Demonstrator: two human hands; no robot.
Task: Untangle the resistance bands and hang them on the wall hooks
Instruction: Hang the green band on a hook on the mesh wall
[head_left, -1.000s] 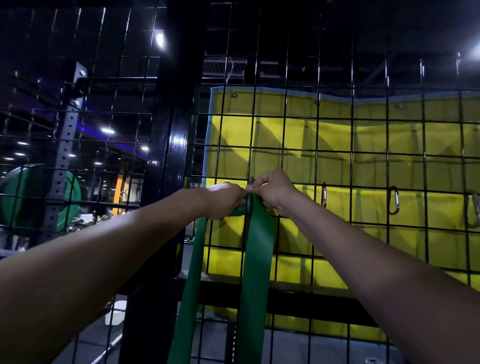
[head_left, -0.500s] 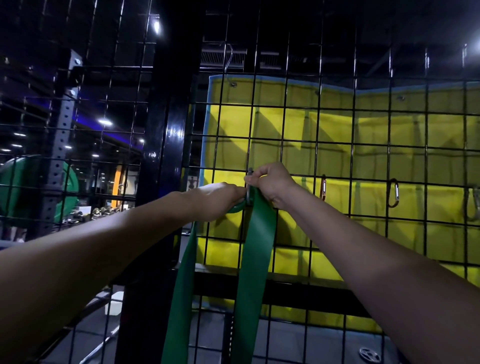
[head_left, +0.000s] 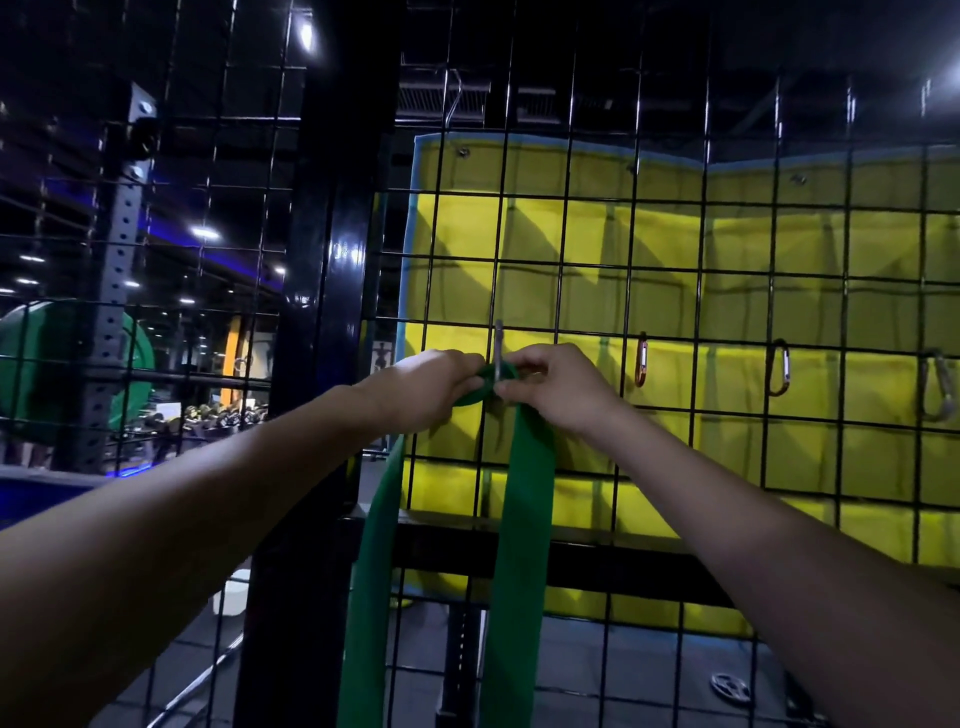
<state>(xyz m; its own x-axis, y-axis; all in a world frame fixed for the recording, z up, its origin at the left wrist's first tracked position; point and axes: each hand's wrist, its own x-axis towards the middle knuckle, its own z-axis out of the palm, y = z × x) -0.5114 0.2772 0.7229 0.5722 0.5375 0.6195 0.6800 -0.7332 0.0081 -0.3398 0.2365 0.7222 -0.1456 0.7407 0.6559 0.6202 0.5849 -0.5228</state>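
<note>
A wide green resistance band (head_left: 524, 519) hangs in two strands down the black wire grid wall (head_left: 727, 291). Its top loop sits at a silver carabiner hook (head_left: 498, 348) clipped to the grid. My left hand (head_left: 431, 387) grips the band's top on the left of the hook. My right hand (head_left: 556, 387) pinches the band's top on the right, fingertips against the hook. Whether the loop is inside the hook is hidden by my fingers.
Three more carabiners hang empty on the grid to the right: an orange carabiner (head_left: 642, 359), a dark carabiner (head_left: 779, 368) and a grey carabiner (head_left: 937, 384). A yellow mat (head_left: 675, 234) stands behind the grid. A thick black post (head_left: 322, 312) stands left, a green weight plate (head_left: 31, 369) beyond it.
Both hands stay at the hook with the band's top. The band's loop has shifted slightly around the carabiner, and the view has tilted a little.
</note>
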